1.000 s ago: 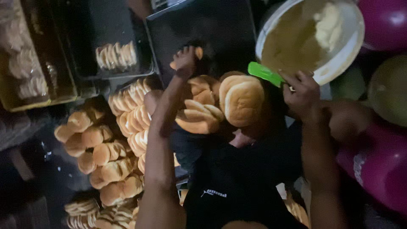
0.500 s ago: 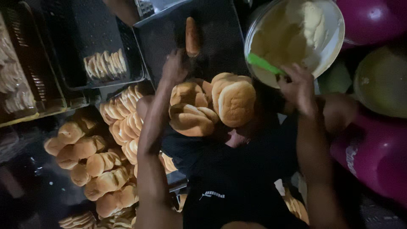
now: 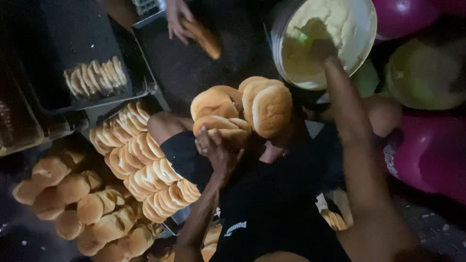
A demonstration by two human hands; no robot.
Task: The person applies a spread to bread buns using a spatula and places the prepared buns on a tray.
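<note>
A small pile of split buns [image 3: 240, 114] is held on the lap, and the left hand [image 3: 217, 151] is pressed against its lower edge, the fingers curled loosely on the bottom bun. The right hand [image 3: 324, 50] is reached into the round tub [image 3: 361, 36] of pale yellow spread [image 3: 320, 24]; it is blurred and shadowed, so whether it is spread or clenched cannot be told. A green tool [image 3: 302, 36] is glimpsed there. The buns are judged light, soft and easily crushed, so they are best taken by the sides with a gentle, wide grip. Another person's hand [image 3: 178, 19] holds a bun [image 3: 204, 38] over the dark tray [image 3: 160, 53]. More buns are stacked in rows on the tray [image 3: 145, 170] at the left.
</note>
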